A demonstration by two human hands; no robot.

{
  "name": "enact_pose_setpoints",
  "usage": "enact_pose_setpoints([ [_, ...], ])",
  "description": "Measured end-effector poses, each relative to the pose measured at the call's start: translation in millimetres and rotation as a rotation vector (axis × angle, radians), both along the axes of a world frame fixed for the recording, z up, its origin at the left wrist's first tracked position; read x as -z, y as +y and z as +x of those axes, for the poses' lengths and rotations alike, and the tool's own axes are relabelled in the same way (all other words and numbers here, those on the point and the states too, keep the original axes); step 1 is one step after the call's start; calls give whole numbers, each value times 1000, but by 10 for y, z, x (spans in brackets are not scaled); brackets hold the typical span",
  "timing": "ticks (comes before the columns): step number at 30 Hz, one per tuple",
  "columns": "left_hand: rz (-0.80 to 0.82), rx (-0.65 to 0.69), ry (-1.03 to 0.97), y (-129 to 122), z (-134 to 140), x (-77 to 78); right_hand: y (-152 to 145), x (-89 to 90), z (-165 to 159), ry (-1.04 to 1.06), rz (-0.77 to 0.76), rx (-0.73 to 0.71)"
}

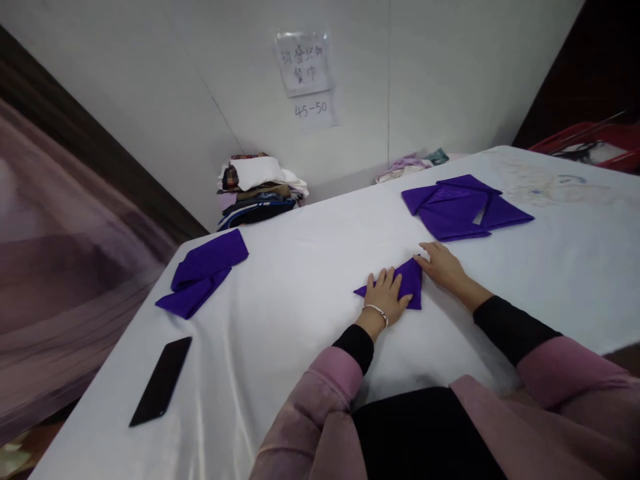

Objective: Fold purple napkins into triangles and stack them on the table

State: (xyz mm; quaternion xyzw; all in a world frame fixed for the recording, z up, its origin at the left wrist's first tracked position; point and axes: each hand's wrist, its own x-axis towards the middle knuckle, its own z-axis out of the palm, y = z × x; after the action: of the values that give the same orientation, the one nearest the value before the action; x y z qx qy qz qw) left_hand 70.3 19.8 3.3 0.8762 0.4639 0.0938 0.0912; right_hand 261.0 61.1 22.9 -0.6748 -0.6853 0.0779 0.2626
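A purple napkin [413, 285], folded into a small pointed shape, lies on the white-covered table [290, 293] in front of me. My left hand [386, 293], with a bracelet at the wrist, rests flat across the napkin, fingers spread. At the napkin's upper right corner is my right hand [443, 267]; its thumb touches the corner, while its other fingers stay apart from the thumb and slightly bent. Part of the napkin is hidden beneath my left hand.
Several folded purple cloths [450, 212] lie at the back right, and more purple cloth [207, 267] at the left. A black phone [161, 381] lies near the left edge. Behind the table are piled clothes [263, 190], a red basket [617, 143] and a wall with handwritten papers [305, 67].
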Motion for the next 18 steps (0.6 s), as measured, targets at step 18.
enact_pose_setpoints([
  [18,-68,-211,-152,46,-549,19,-169,383,-396,-237,-49,-376],
])
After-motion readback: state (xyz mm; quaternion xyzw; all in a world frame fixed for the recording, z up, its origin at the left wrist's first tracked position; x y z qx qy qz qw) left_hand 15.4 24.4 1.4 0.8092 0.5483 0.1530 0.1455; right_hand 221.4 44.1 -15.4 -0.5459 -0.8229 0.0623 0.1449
